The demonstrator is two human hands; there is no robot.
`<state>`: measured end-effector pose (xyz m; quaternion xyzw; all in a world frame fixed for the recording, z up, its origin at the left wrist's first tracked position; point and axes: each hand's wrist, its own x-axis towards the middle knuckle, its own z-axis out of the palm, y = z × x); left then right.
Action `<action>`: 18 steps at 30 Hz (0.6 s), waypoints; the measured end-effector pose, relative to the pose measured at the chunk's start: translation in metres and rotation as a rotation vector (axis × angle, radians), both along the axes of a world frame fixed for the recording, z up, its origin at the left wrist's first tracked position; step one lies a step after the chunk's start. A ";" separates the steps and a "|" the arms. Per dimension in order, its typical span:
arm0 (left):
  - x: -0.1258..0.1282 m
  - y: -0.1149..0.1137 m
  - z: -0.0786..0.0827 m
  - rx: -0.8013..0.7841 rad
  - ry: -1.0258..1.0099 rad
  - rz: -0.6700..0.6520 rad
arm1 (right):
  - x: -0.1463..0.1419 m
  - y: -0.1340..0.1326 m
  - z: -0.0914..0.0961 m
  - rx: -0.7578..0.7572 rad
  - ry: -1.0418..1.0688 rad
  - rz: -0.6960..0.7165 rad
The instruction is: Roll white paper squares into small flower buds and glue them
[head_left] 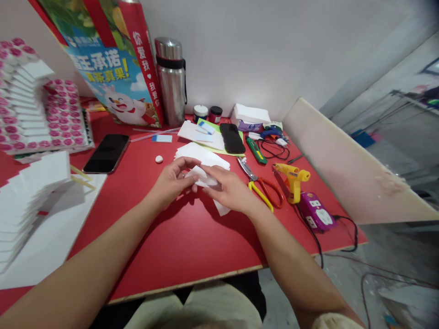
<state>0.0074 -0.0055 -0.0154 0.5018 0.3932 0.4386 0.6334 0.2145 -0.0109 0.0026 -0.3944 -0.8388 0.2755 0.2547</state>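
Note:
Between my two hands, over the red table [192, 242], is a small piece of white paper [198, 172] that looks bent or curled. My left hand [173, 180] is closed on its left side, with thumb and fingers pinching it. From the right, my right hand [228, 185] grips the same paper, fingers over the top and thumb nearer me. Another white paper piece [222, 208] shows below my right hand; whether it is joined to the held one, I cannot tell. Just behind my hands lies a stack of white paper sheets [202, 154]. A small white round piece [159, 159] rests left of it.
At right lie red-and-yellow-handled shears [264, 192], a yellow glue gun [293, 178] with a cord, a purple box [317, 212] and a green cutter [255, 151]. Phones [108, 153] [232, 138], a steel flask [171, 82] and fanned white pieces [32, 196] stand farther back or left.

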 end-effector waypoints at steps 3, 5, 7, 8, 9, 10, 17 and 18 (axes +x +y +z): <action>0.001 0.000 0.001 -0.002 -0.049 0.019 | -0.003 -0.004 0.000 0.022 -0.099 0.015; 0.001 0.000 0.000 0.013 -0.079 0.021 | -0.007 -0.007 0.002 0.005 -0.169 -0.005; 0.001 0.000 -0.002 0.015 -0.086 0.012 | -0.012 -0.010 0.002 -0.022 -0.199 -0.019; 0.000 0.000 -0.003 0.012 -0.085 0.009 | -0.014 -0.010 0.002 -0.034 -0.201 -0.018; 0.000 0.001 -0.003 0.006 -0.085 0.007 | -0.016 -0.011 0.002 -0.045 -0.198 -0.016; -0.001 0.001 -0.004 -0.002 -0.087 0.003 | -0.017 -0.011 0.001 -0.051 -0.192 -0.016; -0.004 0.003 0.000 0.188 -0.004 -0.155 | -0.007 -0.004 0.004 -0.042 -0.059 -0.067; -0.004 0.003 0.001 0.249 0.032 -0.152 | -0.005 -0.003 0.005 -0.075 -0.034 -0.067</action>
